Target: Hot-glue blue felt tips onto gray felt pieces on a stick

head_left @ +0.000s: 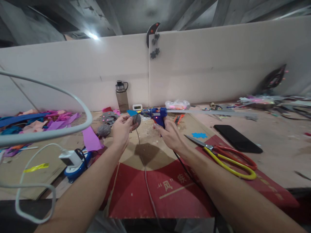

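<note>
My left hand [123, 127] is closed, pinching a small blue cutout [132, 112] beside a round grey piece [137, 120]. A thin grey strand [145, 171] hangs from there across the board. My right hand [167, 131] grips a blue hot glue gun [157, 114] by its handle. Its nozzle points left and meets the blue cutout, though I cannot tell whether they touch. A long translucent glue stick [206, 112] sticks out of the gun's back. Behind my left hand lie a ball of grey yarn [104, 130] and a grey piece with pink dots [108, 117].
Red-and-yellow-handled scissors [228, 158], a blue flower cutout [199, 135] and a black phone [236, 138] lie right. At left are a power adapter [71, 158], a looping white cable [88, 116] and coloured scraps [41, 121]. A bottle [121, 98] stands behind.
</note>
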Available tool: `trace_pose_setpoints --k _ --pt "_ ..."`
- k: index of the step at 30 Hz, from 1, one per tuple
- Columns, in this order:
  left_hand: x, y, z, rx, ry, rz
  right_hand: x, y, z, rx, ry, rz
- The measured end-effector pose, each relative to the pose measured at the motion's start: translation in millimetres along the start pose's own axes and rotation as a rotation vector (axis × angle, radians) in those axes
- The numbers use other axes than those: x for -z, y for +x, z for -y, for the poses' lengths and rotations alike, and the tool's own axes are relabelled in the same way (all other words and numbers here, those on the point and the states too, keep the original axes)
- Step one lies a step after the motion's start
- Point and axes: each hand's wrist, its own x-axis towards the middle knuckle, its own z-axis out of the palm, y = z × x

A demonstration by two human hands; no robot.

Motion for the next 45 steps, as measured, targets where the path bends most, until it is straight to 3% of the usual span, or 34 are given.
trace_pose_setpoints --k 18,25,27,30,32,34,36,42,45 --pt "0.3 -0.6 -2.5 0.024 -0.023 0.006 2.9 -0.3 1.8 -0.021 0.065 -0.048" --pt "-1.4 -3.0 -5.8 0.066 -0.050 0.003 -1.4 16.0 -26.7 -0.383 0.301 0.064" --pt "-2.8 -4.3 -6.3 0.064 -0.048 0.011 -2.2 20.7 -41.0 -0.425 0.192 0.103" --pt "-4.5 -5.9 -5.9 0.032 -0.026 0.023 1.1 22.2 -56.4 -0.322 -0.186 0.141" --pt "-5.0 -6.6 -4.8 -0.004 -0.004 0.035 4.6 20.2 -58.3 -0.201 -0.403 0.072" --pt "-5.4 -7.3 -3.5 -0.052 0.046 0.046 5.5 17.7 -51.8 -0.100 -0.469 -0.046" --pt "-6.0 -8.8 -2.9 -0.105 0.128 0.049 0.9 15.6 -38.0 -0.062 -0.347 -0.093" --pt "-8.5 -17.5 -6.9 -0.230 0.340 0.091 -28.0 8.3 11.1 -0.291 0.624 0.139" --pt "-8.5 -18.3 -7.1 -0.245 0.354 0.124 -29.9 5.3 19.6 -0.392 0.836 0.233"
